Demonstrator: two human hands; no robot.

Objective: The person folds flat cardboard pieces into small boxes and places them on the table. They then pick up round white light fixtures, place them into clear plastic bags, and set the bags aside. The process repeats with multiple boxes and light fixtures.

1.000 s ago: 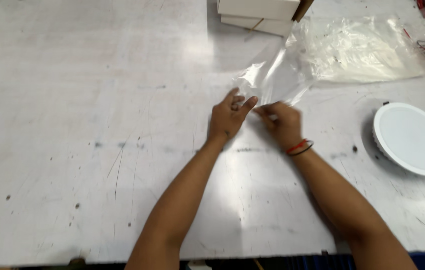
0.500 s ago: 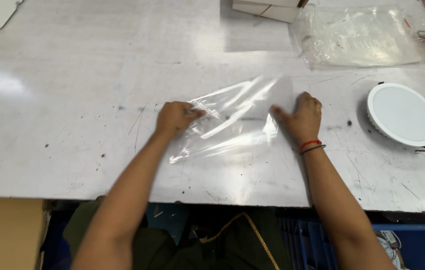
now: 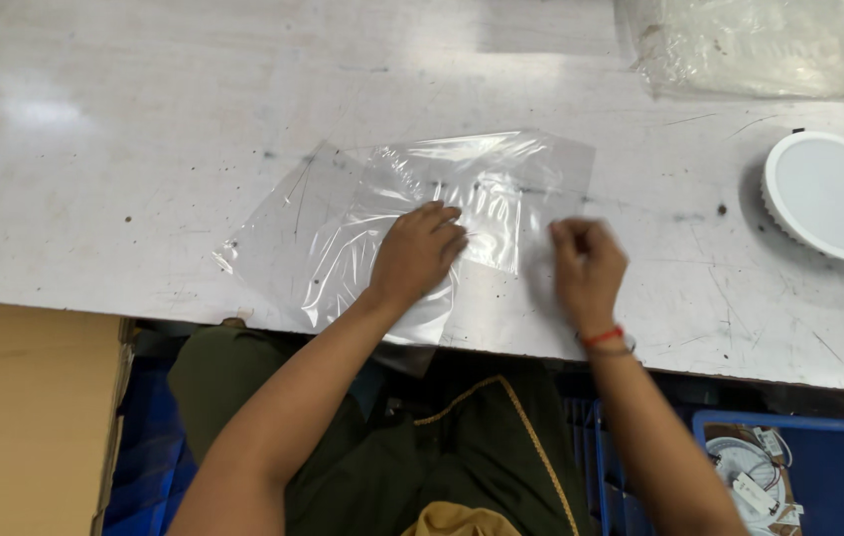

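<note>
White worktable (image 3: pixel 144 149) was scuffed and speckled. Clear plastic bag (image 3: pixel 343 213) lay flat near the front edge, wrinkled, glossy, one corner hanging past the edge. Round white lamp (image 3: pixel 832 196) sat well apart at right. Left hand (image 3: pixel 417 253) pressed palm-down on bag, fingers loosely curled, gripping nothing. Right hand (image 3: pixel 588 268) had fingers curled at bag's right edge; pinch unclear.

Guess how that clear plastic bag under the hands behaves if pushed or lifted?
The clear plastic bag is wrinkled and overhangs the table edge, so probably floppy and very light. Its glossy film likely slides easily; the left hand presses it flat, the right hand at its edge.
</note>
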